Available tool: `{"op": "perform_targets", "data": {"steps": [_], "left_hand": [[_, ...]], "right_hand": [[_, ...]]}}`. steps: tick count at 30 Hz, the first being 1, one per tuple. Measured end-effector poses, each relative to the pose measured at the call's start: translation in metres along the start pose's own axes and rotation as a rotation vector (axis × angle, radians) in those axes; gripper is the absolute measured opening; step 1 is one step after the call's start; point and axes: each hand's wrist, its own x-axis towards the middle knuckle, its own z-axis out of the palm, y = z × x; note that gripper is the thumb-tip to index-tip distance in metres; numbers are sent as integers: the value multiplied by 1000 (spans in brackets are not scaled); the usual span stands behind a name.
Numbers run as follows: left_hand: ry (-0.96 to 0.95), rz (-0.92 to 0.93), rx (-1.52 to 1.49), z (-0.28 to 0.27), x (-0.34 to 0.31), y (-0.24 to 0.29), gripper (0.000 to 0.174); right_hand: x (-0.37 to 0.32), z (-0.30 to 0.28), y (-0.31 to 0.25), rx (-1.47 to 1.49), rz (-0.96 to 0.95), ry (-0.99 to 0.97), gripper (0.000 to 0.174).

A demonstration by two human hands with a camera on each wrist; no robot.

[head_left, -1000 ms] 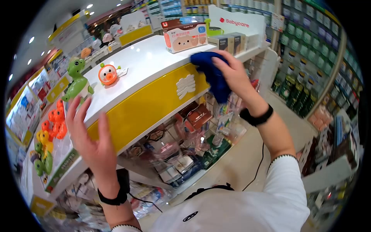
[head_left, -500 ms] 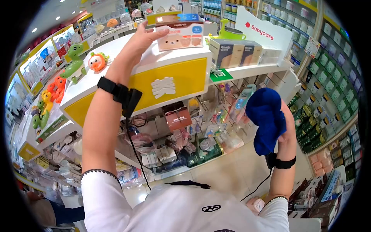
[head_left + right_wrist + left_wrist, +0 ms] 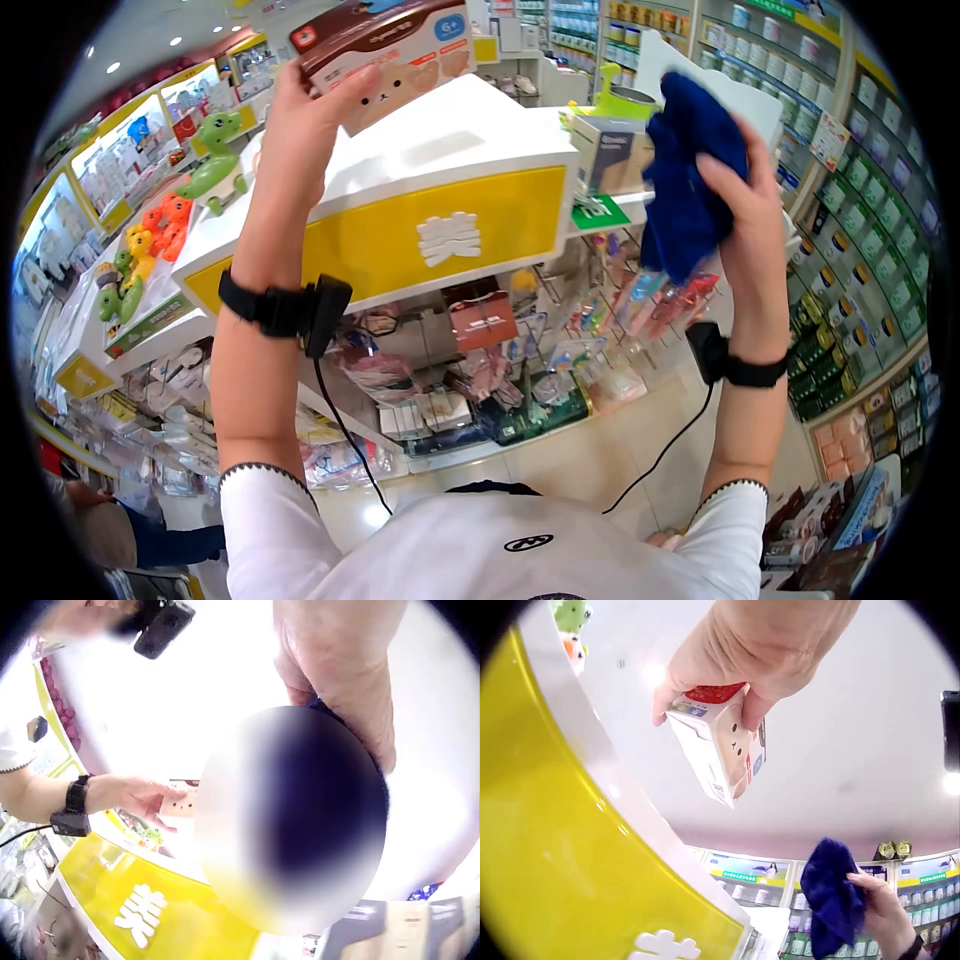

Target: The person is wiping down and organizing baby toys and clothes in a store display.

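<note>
Left hand (image 3: 300,125), raised over the curved white shop counter with a yellow front (image 3: 470,130), grips a flat cardboard box printed with a bear face (image 3: 385,45), while the right hand (image 3: 745,215) clutches a crumpled dark-blue cloth (image 3: 690,170) near the counter's right end. Holding the box high and level should, I judge, leave the top free for the cloth; stocked shelves (image 3: 880,250) line the room's right side.

You face white display counter (image 3: 460,125) with yellow front panel (image 3: 380,250). Packaged goods (image 3: 480,370) hang on hooks below. Beige floor (image 3: 600,460) under you. Shelves of tins (image 3: 870,250) on your right. Ceiling spotlights (image 3: 112,67) glow upper left.
</note>
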Motion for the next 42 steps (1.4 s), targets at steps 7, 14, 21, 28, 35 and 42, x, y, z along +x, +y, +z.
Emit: {"op": "perform_targets", "data": {"steps": [7, 14, 21, 28, 35, 42], "left_hand": [[171, 51, 49, -45, -41, 25, 50], [62, 40, 45, -40, -36, -14, 43], [5, 0, 325, -30, -32, -28, 44], [46, 177, 505, -29, -17, -52, 75], [260, 588, 966, -32, -24, -54, 79], [193, 482, 221, 12, -139, -16, 26]], "right_hand": [[45, 147, 83, -1168, -427, -760, 40], [105, 142, 123, -1392, -139, -591, 40], [63, 129, 82, -1818, -172, -381, 33], [-17, 28, 5, -601, -34, -40, 35], [-146, -79, 57, 398, 566, 190, 42], [-193, -76, 114, 815, 804, 247, 49]]}}
